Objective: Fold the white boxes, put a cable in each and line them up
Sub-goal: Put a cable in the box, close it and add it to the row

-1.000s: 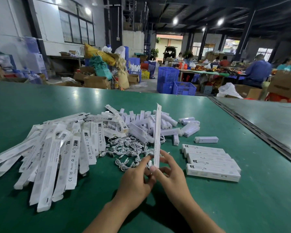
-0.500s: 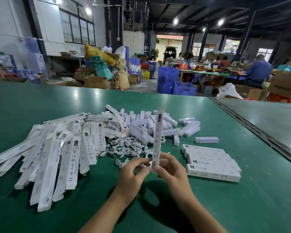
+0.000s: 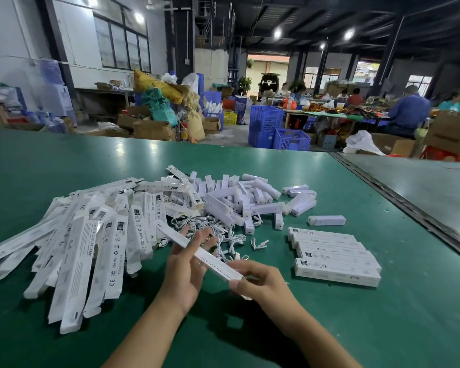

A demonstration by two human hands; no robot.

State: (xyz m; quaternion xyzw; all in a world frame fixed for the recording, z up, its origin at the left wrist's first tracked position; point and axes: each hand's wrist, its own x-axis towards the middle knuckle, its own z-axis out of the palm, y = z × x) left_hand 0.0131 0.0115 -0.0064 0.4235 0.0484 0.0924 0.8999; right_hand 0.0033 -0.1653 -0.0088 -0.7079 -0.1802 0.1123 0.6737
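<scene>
White box [image 3: 210, 258] is off the bench, slanted above the near edge, mid-span. Your right grip [image 3: 260, 284] pinches its near end. Left grip [image 3: 187, 264] lies flat behind it, fingers straight, not clasping.

Risks:
- Far end overhangs, so the box can slip off or crease at the pinch.
- Can't tell if a cable's inside, so you might close it empty.

Cables [image 3: 225, 236] heaped just beyond, finished row [image 3: 332, 254] toward right edge. Flat boxes [image 3: 77, 251] at left read CE, FC, RoHS.

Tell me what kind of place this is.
Probably a factory packing floor: flat white boxes heaped on a green table, blue crates and cardboard cartons behind it, people working at a far table.
</scene>
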